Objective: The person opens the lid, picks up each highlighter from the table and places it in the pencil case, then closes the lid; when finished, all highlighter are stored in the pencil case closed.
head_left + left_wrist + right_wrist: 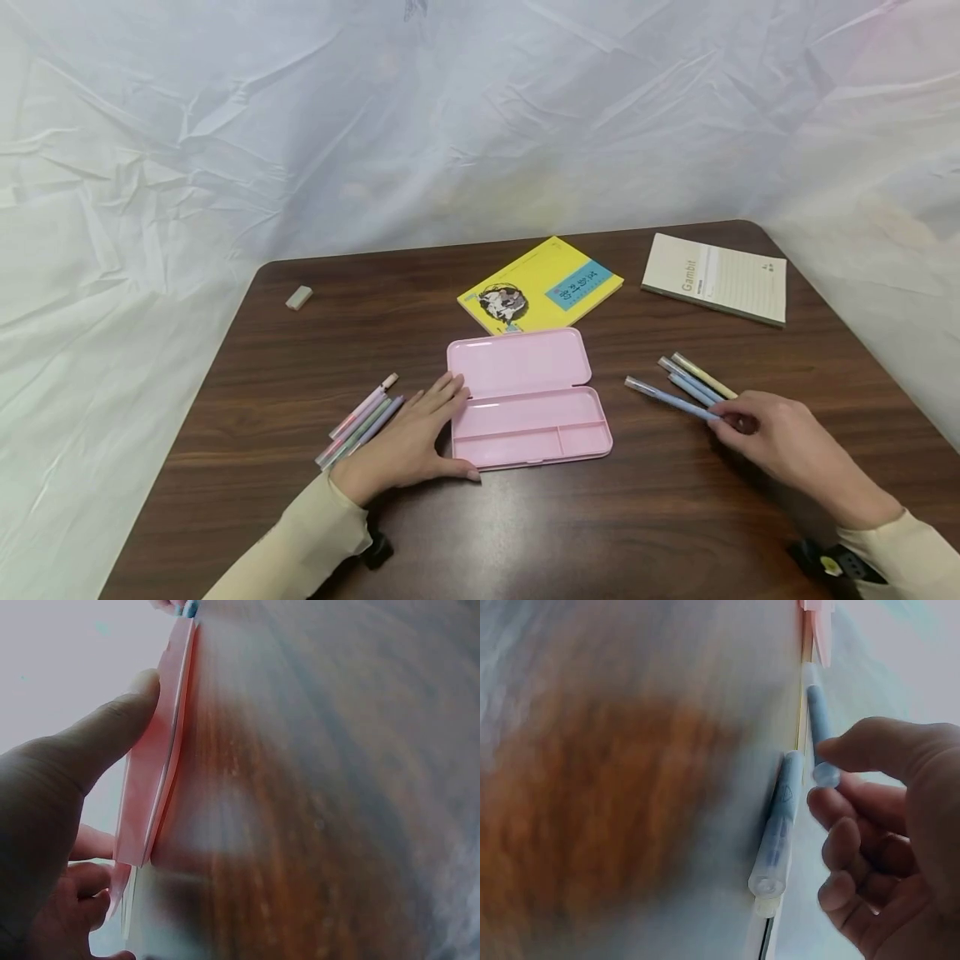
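An open pink pencil case [525,400] lies empty in the middle of the dark wooden table [645,517]. My left hand [441,427] lies flat beside its left end, fingers straight, the thumb along the front corner. The left wrist view shows that thumb [112,727] touching the case's edge [161,772]. My right hand [723,421] reaches a small group of blue and yellow pens [693,377] to the right of the case. It pinches the near end of one blue pen [667,397] [816,720] between thumb and fingers. Another blue pen [776,825] lies beside it.
Several pastel pens [360,417] lie just left of my left hand. A yellow book [540,286] sits behind the case, a cream notebook [716,277] at the back right, and a small eraser [298,297] at the back left. White crumpled sheeting surrounds the table.
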Tool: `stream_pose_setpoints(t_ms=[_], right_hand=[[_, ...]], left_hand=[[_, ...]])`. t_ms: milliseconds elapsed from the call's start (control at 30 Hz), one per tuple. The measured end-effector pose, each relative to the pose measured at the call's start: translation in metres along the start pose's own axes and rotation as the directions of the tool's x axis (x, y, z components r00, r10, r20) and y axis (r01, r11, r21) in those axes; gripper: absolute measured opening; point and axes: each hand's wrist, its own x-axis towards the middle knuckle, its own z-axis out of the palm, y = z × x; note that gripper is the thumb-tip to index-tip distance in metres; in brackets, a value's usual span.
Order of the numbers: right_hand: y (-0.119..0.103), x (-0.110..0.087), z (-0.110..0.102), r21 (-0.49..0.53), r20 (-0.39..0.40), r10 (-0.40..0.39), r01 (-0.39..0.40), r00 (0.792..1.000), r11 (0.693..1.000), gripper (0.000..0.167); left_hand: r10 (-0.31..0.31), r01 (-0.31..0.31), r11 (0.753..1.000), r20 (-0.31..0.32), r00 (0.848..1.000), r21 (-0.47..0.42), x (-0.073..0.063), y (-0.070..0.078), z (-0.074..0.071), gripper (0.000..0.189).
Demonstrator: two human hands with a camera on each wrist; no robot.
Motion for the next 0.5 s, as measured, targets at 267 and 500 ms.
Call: stream_pose_setpoints(t_ms=[267,500], right_hand=[[-0.007,0.009,-0.008,0.075,-0.111,-0.044,0.052,0.993,0.996,0.018],[-0.026,0.032,-0.013,0.134,-0.184,-0.098,0.124,0.978,0.983,0.025]], left_hand=[[0.008,-0.008,1.000,-0.007,1.000,-0.006,0.000,0.002,-0.001,0.111],[-0.009,0.009,1.000,0.004,1.000,0.004,0.000,0.003,0.000,0.112]])
